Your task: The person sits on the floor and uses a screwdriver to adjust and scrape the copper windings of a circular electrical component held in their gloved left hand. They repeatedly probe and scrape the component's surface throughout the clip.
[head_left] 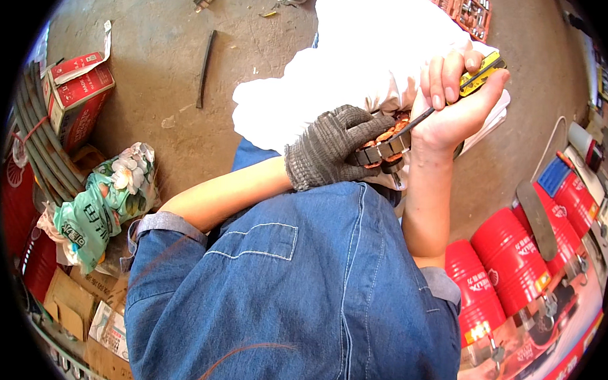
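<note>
My left hand [332, 145], in a dark grey knitted glove, is closed around a round metal motor stator [384, 151] with orange copper windings, close in front of my body. Bare and with its fingers curled, my right hand [454, 101] grips a screwdriver [479, 74] by its yellow-and-black handle. The dark shaft slants down from the palm toward the stator's upper edge; whether its tip touches the windings I cannot tell. Beneath the hands a bright white cloth [349, 37] is spread over my lap. Part of the stator is hidden by the glove.
A case of metal sockets [472, 15] lies beyond the cloth. To the left are a red box [86, 92], coiled hose [41, 137] and a green plastic bag [89, 216]. Red drums [512, 261] line the right. A dark strip [206, 69] lies on the concrete floor [155, 37].
</note>
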Action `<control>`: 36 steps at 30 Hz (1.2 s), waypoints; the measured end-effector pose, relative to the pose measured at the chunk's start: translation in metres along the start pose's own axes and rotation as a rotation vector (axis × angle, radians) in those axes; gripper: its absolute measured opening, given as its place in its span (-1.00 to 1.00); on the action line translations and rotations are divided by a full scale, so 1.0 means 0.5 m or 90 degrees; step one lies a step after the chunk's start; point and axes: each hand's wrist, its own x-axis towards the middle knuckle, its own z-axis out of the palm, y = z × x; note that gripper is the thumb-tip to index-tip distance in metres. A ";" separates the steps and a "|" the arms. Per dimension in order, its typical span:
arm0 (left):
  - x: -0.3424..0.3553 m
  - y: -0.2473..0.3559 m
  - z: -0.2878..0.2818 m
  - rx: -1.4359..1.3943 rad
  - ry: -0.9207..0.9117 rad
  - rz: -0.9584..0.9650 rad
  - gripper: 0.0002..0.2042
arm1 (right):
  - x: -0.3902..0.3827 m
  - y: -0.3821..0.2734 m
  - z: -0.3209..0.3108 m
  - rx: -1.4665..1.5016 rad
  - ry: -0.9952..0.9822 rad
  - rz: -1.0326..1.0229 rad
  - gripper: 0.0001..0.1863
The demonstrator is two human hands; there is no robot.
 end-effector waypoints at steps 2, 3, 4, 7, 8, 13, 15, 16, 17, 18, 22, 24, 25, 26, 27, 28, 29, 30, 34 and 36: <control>0.000 0.000 0.000 0.001 -0.002 -0.001 -0.19 | -0.001 0.000 0.001 -0.001 0.003 -0.011 -0.51; -0.001 -0.001 0.001 0.001 -0.001 -0.001 -0.19 | -0.002 -0.001 0.004 -0.004 0.003 -0.017 -0.51; -0.001 -0.001 0.001 0.002 0.001 -0.001 -0.19 | -0.004 -0.001 0.006 -0.006 0.003 -0.024 -0.51; 0.000 -0.001 0.001 -0.002 -0.008 -0.010 -0.20 | -0.013 0.003 0.015 -0.075 0.013 -0.038 -0.50; -0.001 -0.002 0.002 -0.005 -0.011 -0.009 -0.20 | -0.016 0.003 0.017 -0.083 0.021 -0.023 -0.49; -0.004 -0.006 0.005 -0.020 -0.011 0.010 -0.29 | -0.026 0.011 0.032 -0.176 0.068 0.046 -0.48; -0.010 -0.009 0.006 -0.017 -0.005 0.041 -0.30 | -0.037 0.017 0.041 -0.219 0.067 0.049 -0.47; -0.012 -0.011 0.006 -0.014 -0.002 0.057 -0.31 | -0.041 0.018 0.042 -0.235 0.048 0.039 -0.49; -0.011 -0.011 0.006 -0.009 0.003 0.064 -0.37 | -0.044 0.019 0.043 -0.250 0.030 0.029 -0.50; -0.013 -0.013 0.006 -0.015 0.000 0.062 -0.40 | -0.047 0.021 0.044 -0.264 0.011 0.020 -0.51; -0.032 -0.041 0.037 -0.194 0.002 -0.001 -0.63 | -0.103 0.049 0.073 -0.317 0.105 0.171 -0.51; -0.022 -0.030 0.052 -0.451 0.080 -0.179 -0.74 | -0.143 0.090 0.090 -0.361 0.051 0.075 -0.49; -0.014 -0.017 0.058 -0.581 0.148 -0.259 -0.78 | -0.146 0.076 0.095 -0.314 0.052 0.098 -0.50; -0.012 -0.018 0.044 -0.411 0.067 -0.172 -0.65 | -0.138 0.054 0.097 -0.267 0.054 0.121 -0.49; -0.010 -0.019 0.027 -0.219 0.017 -0.072 -0.51 | -0.120 0.036 0.094 -0.272 0.079 0.071 -0.47; -0.009 -0.021 0.011 -0.056 -0.003 0.031 -0.37 | -0.099 0.003 0.100 -0.178 0.123 0.064 -0.48; -0.010 -0.011 0.004 -0.043 -0.004 0.024 -0.35 | -0.076 -0.029 0.098 -0.153 0.157 0.031 -0.48; -0.009 -0.007 0.001 -0.029 -0.005 0.021 -0.33 | -0.059 -0.050 0.075 -0.151 0.103 0.001 -0.48; -0.011 -0.021 0.013 -0.015 0.001 0.031 -0.26 | -0.061 -0.059 0.051 -0.207 0.140 -0.040 -0.45; -0.005 -0.013 0.007 -0.034 -0.011 0.028 -0.25 | -0.073 -0.044 0.043 -0.233 0.158 -0.090 -0.45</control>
